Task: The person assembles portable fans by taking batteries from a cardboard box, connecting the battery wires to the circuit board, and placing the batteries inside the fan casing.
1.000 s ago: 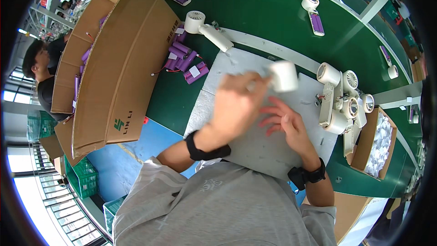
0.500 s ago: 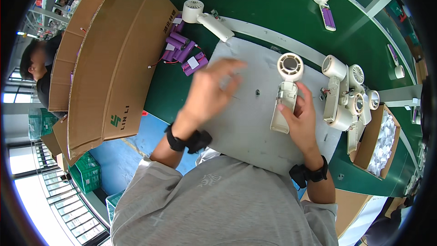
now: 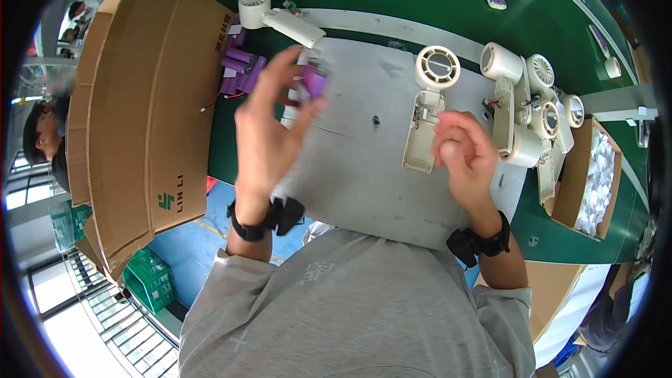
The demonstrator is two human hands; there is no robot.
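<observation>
A purple battery pack [image 3: 314, 82], smeared by motion, is between the thumb and fingers of my left hand [image 3: 269, 122], above the left edge of the grey work mat [image 3: 350, 161]. A white handheld fan [image 3: 421, 133] lies on the mat, its round head away from me and its hollow handle facing up. Beside that handle is my right hand [image 3: 465, 157], fingers curled in with the thumb against them; nothing shows in it. More purple battery packs [image 3: 241, 70] are piled to the left of my left hand, next to the large carton.
A large cardboard carton [image 3: 140, 119] stands at left. Several white fan parts [image 3: 514, 112] crowd the mat's right side, beside a small box of white pieces [image 3: 595, 182]. Another white fan [image 3: 280, 19] lies at the mat's far left corner. A pale rail [image 3: 378, 28] crosses the green table.
My left hand has moved left and now holds a battery pack. My right hand has let go of the fan, which now rests on the mat. The view has shifted slightly.
</observation>
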